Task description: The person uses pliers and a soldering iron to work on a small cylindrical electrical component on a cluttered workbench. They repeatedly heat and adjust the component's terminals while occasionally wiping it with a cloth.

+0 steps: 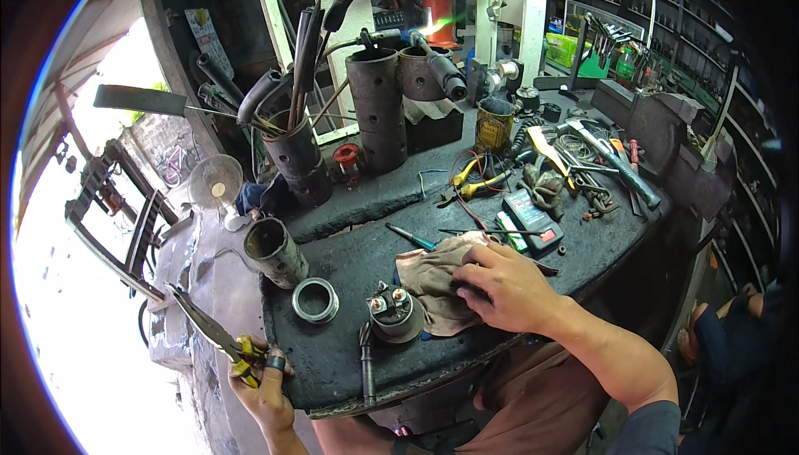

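My left hand [268, 390] grips the yellow handles of long-nose pliers [215, 334], held off the bench's left corner with the jaws pointing up and left. My right hand [509, 287] rests at the right end of a crumpled brown rag [437, 284], fingers curled; something dark shows by the thumb, its kind hidden. Just left of the rag sits a round metal part with two copper-coloured terminal bolts [393, 312]. Beside it lies a small metal tool with a ridged shaft [367, 363]. A silver metal ring [315, 300] lies further left.
An upright metal pipe piece [275, 253] stands at the bench's left edge. Behind it, a tall can [297, 155] holds tools. A lit torch [437, 64] lies across metal cylinders, its flame at the back. Pliers, a black box [533, 218], a hammer [616, 160] and wrenches crowd the right.
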`<state>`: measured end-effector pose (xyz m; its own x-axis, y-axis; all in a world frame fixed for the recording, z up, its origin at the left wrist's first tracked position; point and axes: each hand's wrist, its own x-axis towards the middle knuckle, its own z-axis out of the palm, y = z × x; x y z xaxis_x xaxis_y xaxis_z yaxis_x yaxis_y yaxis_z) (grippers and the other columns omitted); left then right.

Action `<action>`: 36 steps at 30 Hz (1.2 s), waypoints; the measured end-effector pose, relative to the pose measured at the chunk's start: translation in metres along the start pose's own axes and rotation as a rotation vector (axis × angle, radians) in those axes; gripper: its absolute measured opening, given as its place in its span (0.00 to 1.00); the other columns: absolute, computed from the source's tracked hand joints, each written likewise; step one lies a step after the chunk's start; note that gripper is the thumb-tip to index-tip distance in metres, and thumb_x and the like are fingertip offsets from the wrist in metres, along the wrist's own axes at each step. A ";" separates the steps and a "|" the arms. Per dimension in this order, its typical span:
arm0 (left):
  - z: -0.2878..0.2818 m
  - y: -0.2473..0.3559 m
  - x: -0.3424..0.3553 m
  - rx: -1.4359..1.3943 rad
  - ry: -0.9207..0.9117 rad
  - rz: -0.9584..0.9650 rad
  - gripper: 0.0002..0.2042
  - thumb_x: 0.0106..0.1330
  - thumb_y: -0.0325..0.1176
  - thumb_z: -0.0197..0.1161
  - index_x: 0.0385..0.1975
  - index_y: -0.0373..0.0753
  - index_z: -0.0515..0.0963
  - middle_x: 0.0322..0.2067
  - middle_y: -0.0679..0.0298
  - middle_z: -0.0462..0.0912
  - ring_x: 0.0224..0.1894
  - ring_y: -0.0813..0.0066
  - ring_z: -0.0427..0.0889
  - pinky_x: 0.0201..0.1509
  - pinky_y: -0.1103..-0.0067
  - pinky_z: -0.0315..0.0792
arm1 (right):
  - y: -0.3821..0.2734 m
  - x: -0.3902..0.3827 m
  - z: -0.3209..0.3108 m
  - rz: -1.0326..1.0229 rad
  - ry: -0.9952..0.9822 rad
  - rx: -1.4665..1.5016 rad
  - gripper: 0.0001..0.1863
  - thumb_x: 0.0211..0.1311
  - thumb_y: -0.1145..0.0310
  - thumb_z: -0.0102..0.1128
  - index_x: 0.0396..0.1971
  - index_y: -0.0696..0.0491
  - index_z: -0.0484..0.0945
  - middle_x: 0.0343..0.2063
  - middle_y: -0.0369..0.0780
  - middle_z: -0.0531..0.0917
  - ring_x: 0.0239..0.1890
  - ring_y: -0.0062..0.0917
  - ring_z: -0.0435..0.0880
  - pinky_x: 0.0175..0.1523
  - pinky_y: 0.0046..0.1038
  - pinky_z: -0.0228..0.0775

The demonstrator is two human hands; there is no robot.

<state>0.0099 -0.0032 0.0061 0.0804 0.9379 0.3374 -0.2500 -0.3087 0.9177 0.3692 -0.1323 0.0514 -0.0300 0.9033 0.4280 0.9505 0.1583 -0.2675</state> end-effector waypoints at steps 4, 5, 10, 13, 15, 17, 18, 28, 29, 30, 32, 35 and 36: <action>0.003 0.004 -0.002 -0.008 0.014 0.002 0.15 0.71 0.16 0.64 0.56 0.32 0.75 0.41 0.63 0.78 0.32 0.80 0.79 0.34 0.81 0.78 | -0.001 0.000 -0.001 -0.002 0.002 -0.002 0.12 0.64 0.65 0.71 0.45 0.52 0.86 0.43 0.41 0.82 0.50 0.41 0.82 0.54 0.41 0.77; 0.003 0.004 -0.002 0.002 0.016 -0.005 0.16 0.71 0.16 0.64 0.56 0.33 0.75 0.41 0.63 0.78 0.32 0.79 0.79 0.34 0.81 0.78 | -0.002 -0.001 -0.001 0.001 -0.010 -0.004 0.12 0.64 0.65 0.71 0.45 0.52 0.86 0.43 0.41 0.82 0.50 0.41 0.82 0.54 0.41 0.77; 0.005 0.001 -0.002 -0.047 0.059 0.003 0.16 0.71 0.17 0.65 0.57 0.33 0.74 0.42 0.62 0.79 0.32 0.78 0.80 0.34 0.80 0.78 | -0.002 -0.001 0.000 -0.011 -0.032 -0.024 0.11 0.65 0.65 0.70 0.44 0.51 0.86 0.42 0.41 0.82 0.49 0.40 0.82 0.54 0.41 0.76; 0.004 0.000 0.000 -0.045 0.048 0.003 0.16 0.72 0.17 0.65 0.57 0.32 0.74 0.40 0.62 0.79 0.32 0.78 0.79 0.34 0.80 0.78 | -0.001 0.000 0.001 -0.028 -0.005 -0.038 0.11 0.64 0.65 0.70 0.44 0.51 0.86 0.42 0.41 0.81 0.49 0.40 0.82 0.54 0.41 0.76; 0.003 0.000 0.001 -0.028 0.030 0.002 0.16 0.72 0.17 0.65 0.57 0.32 0.73 0.40 0.62 0.79 0.32 0.78 0.79 0.34 0.80 0.78 | -0.001 -0.001 0.002 -0.032 0.004 -0.030 0.11 0.64 0.65 0.71 0.43 0.51 0.86 0.42 0.41 0.81 0.49 0.40 0.82 0.54 0.41 0.76; 0.001 0.000 0.000 -0.023 0.023 -0.005 0.17 0.72 0.18 0.65 0.57 0.32 0.73 0.39 0.62 0.79 0.31 0.78 0.79 0.33 0.80 0.77 | 0.000 -0.002 0.002 -0.021 -0.004 -0.025 0.11 0.64 0.65 0.71 0.43 0.51 0.86 0.42 0.41 0.81 0.49 0.40 0.82 0.55 0.41 0.76; 0.000 -0.001 0.000 -0.026 0.022 -0.005 0.16 0.72 0.18 0.65 0.57 0.32 0.73 0.38 0.62 0.79 0.31 0.78 0.79 0.33 0.80 0.77 | 0.000 -0.002 0.002 -0.024 -0.006 -0.023 0.11 0.64 0.65 0.71 0.43 0.51 0.86 0.42 0.41 0.81 0.49 0.40 0.82 0.55 0.41 0.76; 0.000 -0.004 0.001 0.036 0.027 -0.003 0.18 0.74 0.22 0.61 0.61 0.32 0.70 0.41 0.59 0.77 0.32 0.75 0.78 0.34 0.78 0.75 | 0.002 -0.001 0.001 -0.052 -0.015 -0.062 0.13 0.65 0.64 0.72 0.47 0.50 0.86 0.43 0.40 0.81 0.49 0.40 0.82 0.53 0.41 0.77; -0.001 -0.005 0.002 0.040 0.022 0.017 0.18 0.74 0.22 0.60 0.61 0.32 0.70 0.42 0.59 0.77 0.32 0.75 0.78 0.34 0.78 0.75 | 0.002 -0.002 0.001 -0.049 -0.020 -0.058 0.13 0.65 0.64 0.72 0.47 0.50 0.86 0.43 0.40 0.81 0.49 0.40 0.82 0.53 0.41 0.77; -0.002 -0.006 0.001 0.039 0.021 0.019 0.18 0.74 0.22 0.60 0.62 0.32 0.70 0.42 0.59 0.77 0.32 0.75 0.78 0.34 0.78 0.75 | 0.002 -0.002 0.001 -0.051 -0.022 -0.061 0.13 0.65 0.64 0.72 0.47 0.50 0.86 0.44 0.39 0.81 0.49 0.39 0.82 0.53 0.41 0.77; -0.004 -0.009 -0.001 0.046 0.029 0.029 0.18 0.74 0.22 0.60 0.62 0.32 0.70 0.42 0.59 0.78 0.31 0.75 0.78 0.34 0.78 0.76 | 0.002 -0.004 0.001 -0.049 -0.031 -0.062 0.13 0.65 0.65 0.72 0.47 0.50 0.86 0.44 0.39 0.81 0.48 0.39 0.82 0.53 0.40 0.77; -0.006 -0.013 -0.001 0.017 0.051 0.033 0.18 0.74 0.22 0.60 0.62 0.32 0.70 0.42 0.59 0.78 0.31 0.75 0.78 0.34 0.77 0.76 | 0.001 -0.005 0.002 -0.036 -0.023 -0.023 0.10 0.64 0.65 0.71 0.41 0.52 0.85 0.43 0.41 0.80 0.50 0.40 0.82 0.54 0.42 0.75; -0.007 -0.013 0.001 0.020 0.038 0.030 0.18 0.74 0.22 0.60 0.62 0.32 0.70 0.42 0.59 0.77 0.31 0.75 0.78 0.34 0.77 0.76 | 0.001 -0.004 0.002 -0.040 -0.022 -0.025 0.10 0.64 0.65 0.71 0.41 0.52 0.85 0.43 0.41 0.80 0.50 0.40 0.82 0.54 0.42 0.75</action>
<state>0.0063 0.0027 -0.0073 0.0363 0.9336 0.3565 -0.2321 -0.3392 0.9117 0.3697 -0.1349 0.0475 -0.0742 0.9050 0.4188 0.9557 0.1845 -0.2293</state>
